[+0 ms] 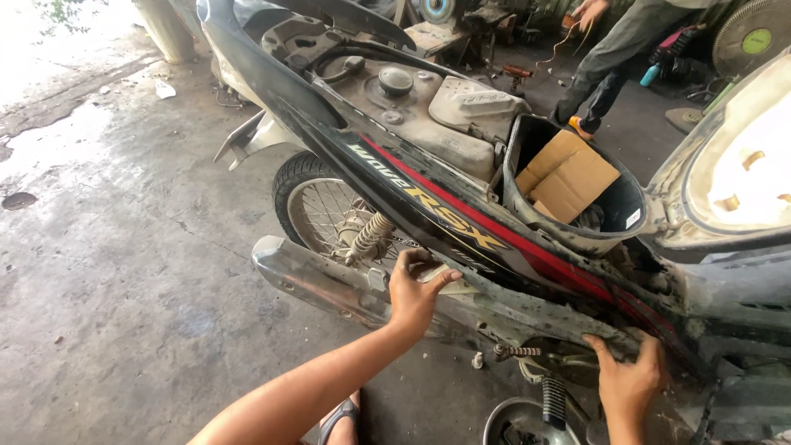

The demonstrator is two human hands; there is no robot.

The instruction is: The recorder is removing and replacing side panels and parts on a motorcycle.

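Note:
A dusty black motorbike with a red stripe on its side panel [494, 235] stands in front of me, seat lifted. My left hand [416, 290] grips the lower edge of that side panel above the chrome exhaust pipe [317, 280]. My right hand [628, 377] holds the same panel's lower edge further right, near the footrest spring [517, 351]. The open under-seat tub [610, 216] holds a folded piece of cardboard [567, 175]. The fuel tank cap [395, 80] shows on top.
The rear wheel [317, 206] and its shock spring [371, 233] sit left of my left hand. The raised seat underside [741, 165] is at right. Another person's legs [606, 70] stand behind the bike near a fan [751, 37]. Wet concrete floor [107, 247] spreads left.

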